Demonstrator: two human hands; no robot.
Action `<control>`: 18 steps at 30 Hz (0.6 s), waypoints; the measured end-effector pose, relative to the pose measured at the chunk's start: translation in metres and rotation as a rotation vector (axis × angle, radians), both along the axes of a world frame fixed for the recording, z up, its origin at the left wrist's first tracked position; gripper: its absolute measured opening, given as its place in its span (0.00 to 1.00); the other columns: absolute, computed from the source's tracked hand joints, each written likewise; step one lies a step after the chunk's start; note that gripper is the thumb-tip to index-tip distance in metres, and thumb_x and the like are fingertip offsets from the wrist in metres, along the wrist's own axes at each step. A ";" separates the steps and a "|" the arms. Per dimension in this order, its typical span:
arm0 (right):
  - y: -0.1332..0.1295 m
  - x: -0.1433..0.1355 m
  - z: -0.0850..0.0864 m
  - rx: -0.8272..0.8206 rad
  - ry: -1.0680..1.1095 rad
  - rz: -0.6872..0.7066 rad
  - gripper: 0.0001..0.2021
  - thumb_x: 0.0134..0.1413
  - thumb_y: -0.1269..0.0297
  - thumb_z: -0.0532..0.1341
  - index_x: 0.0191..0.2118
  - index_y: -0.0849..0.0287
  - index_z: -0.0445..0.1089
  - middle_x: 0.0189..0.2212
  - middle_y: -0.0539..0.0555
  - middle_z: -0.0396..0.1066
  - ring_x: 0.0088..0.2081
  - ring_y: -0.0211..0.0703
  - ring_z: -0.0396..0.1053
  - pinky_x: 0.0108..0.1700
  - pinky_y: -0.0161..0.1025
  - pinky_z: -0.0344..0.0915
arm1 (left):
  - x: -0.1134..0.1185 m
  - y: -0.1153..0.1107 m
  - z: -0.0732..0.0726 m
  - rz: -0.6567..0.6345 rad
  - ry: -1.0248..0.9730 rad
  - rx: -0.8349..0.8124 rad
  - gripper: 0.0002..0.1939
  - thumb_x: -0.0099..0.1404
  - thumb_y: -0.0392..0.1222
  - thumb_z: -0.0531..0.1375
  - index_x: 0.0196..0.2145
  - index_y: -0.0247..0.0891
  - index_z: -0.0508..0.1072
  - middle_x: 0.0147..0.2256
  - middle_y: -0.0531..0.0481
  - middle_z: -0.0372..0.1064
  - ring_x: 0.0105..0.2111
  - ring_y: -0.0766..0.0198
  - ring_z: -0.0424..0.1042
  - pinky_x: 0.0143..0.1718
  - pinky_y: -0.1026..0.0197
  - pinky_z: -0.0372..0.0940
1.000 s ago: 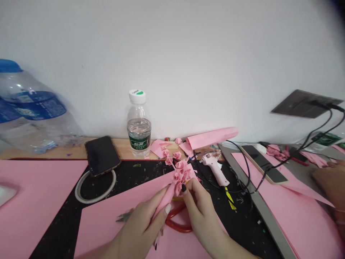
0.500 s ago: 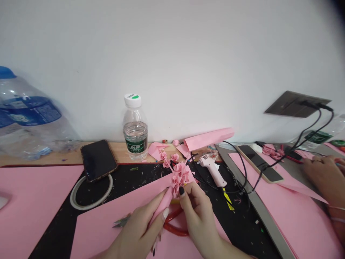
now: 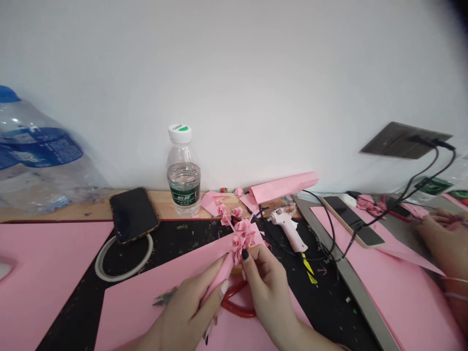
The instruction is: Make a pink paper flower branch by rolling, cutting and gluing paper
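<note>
A pink paper sheet (image 3: pixel 135 297) is cut off by the lower edge. By the left hand (image 3: pixel 190 302), closed firmly, a rolled pink paper (image 3: pixel 225 269) is gripped, its lower end mostly covered. The right hand (image 3: pixel 268 287) is narrowed, fingers curled; its thumb is set against the paper roses (image 3: pixel 242 236) clustered at the roll's upper end, but any pinch is concealed. Beneath, a red-handled tool (image 3: pixel 239 312) is partly hidden.

flower bunch (image 3: pixel 243 236) in left hand (image 3: pixel 192 302), right hand (image 3: pixel 268 287) against its right side | glue gun (image 3: pixel 290 231) farther right | rolled paper (image 3: pixel 285 187) behind glue gun | paper sheet (image 3: pixel 135 297) beneath both hands | phone (image 3: pixel 134 214) overlapping ring (image 3: pixel 113 279), left of bottle (image 3: pixel 184 190)
</note>
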State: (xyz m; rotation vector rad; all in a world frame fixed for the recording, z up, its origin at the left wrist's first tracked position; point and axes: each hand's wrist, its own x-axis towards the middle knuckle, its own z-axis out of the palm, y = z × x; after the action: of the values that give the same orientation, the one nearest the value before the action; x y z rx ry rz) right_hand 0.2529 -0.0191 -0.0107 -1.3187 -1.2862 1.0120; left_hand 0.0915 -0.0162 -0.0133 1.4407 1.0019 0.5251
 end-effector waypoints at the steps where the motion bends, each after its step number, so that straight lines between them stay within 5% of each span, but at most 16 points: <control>1: 0.000 0.000 0.000 -0.003 0.008 0.001 0.13 0.61 0.60 0.53 0.25 0.57 0.56 0.21 0.45 0.53 0.23 0.34 0.50 0.24 0.32 0.51 | -0.001 0.000 0.000 -0.004 -0.001 0.002 0.28 0.70 0.49 0.46 0.65 0.38 0.51 0.19 0.60 0.57 0.18 0.68 0.60 0.20 0.68 0.61; 18: 0.003 0.004 0.006 0.042 -0.132 0.012 0.14 0.60 0.62 0.54 0.24 0.58 0.58 0.19 0.45 0.57 0.21 0.34 0.54 0.23 0.32 0.52 | -0.001 -0.001 0.003 0.047 -0.044 -0.041 0.27 0.70 0.49 0.47 0.63 0.39 0.53 0.20 0.59 0.59 0.20 0.68 0.60 0.21 0.67 0.59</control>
State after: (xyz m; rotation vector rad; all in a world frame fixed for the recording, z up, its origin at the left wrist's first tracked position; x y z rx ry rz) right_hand 0.2567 -0.0157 -0.0045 -1.3660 -1.4086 0.9134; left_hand 0.0905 -0.0172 -0.0107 1.3669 1.0077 0.5649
